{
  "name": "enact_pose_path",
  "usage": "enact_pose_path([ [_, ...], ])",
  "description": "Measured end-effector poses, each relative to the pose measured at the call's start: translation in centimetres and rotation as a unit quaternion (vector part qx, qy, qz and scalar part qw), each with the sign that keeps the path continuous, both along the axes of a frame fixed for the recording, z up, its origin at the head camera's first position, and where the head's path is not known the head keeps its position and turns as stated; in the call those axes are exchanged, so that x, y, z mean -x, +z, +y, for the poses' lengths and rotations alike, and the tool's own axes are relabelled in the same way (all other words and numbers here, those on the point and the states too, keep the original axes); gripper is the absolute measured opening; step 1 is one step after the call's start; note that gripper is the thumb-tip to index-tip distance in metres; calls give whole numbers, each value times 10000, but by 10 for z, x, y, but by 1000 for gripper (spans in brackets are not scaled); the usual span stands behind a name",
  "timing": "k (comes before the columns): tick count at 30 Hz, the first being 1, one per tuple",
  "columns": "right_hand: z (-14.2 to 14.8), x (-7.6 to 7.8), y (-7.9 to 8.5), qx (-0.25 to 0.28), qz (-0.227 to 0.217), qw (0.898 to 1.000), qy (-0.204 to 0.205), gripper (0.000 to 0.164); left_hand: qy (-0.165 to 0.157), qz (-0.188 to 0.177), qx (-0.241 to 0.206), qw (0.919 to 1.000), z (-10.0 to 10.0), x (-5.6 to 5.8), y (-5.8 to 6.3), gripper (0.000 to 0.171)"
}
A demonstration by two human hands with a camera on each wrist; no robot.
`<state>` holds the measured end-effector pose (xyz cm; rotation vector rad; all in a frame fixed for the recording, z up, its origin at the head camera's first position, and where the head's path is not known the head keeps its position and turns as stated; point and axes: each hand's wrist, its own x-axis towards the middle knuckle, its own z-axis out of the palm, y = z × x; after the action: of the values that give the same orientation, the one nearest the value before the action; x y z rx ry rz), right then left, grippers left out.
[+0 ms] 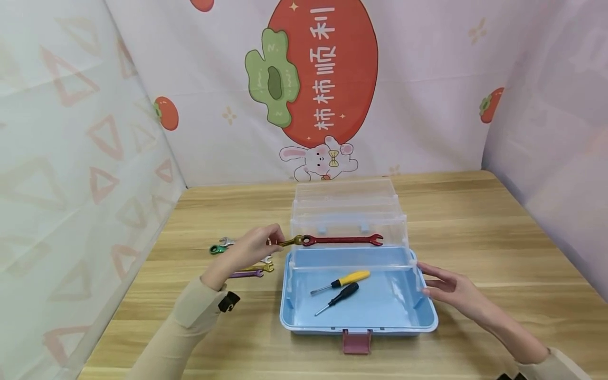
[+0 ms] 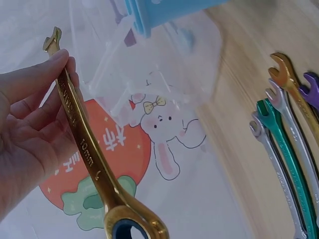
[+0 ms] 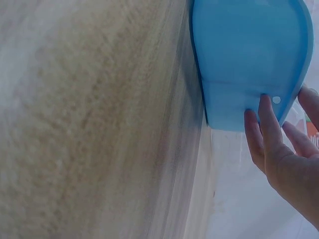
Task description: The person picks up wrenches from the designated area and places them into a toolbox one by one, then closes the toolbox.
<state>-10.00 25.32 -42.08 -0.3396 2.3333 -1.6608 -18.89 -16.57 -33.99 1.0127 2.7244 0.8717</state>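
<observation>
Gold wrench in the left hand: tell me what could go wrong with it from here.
The left hand pinches the gold wrench near its open end, so the long free part might swing or slip. In the head view it appears close to the red wrench and could knock it. The right hand touches the side of the blue toolbox; a hard push might roll the yellow screwdriver inside.

"10mm" on the gold wrench (image 2: 85, 144), white sideways characters (image 1: 323, 59) "柿柿顺利" on the backdrop (image 1: 418, 121)'s big red persimmon (image 1: 353, 68)

Probably a makeshift cloth-walled booth: wood-grain table (image 1: 499, 237), persimmon-print backdrop (image 1: 328, 79).
</observation>
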Motion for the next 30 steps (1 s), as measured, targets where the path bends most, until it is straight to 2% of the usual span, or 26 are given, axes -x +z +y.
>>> enact_pose_path([
  [4,0,0,2,69,87,9999,69,58,-54,21,19,10000,11,2,7,8],
  [14,2,0,0,-8,-131,9999,12,59,-366,49,172,9992,42,5,23,10],
  [19,1,-1,0,-64,-163,9998,-38,60,-648,114,222,9976,59,8,31,11],
  [24,1,0,0,-134,-196,9997,-80,61,-966,379,346,9940,76,10,38,11],
  [30,0,-1,0,-33,-34,10000,-9,58,-1226,507,585,9894,96,10,42,9],
])
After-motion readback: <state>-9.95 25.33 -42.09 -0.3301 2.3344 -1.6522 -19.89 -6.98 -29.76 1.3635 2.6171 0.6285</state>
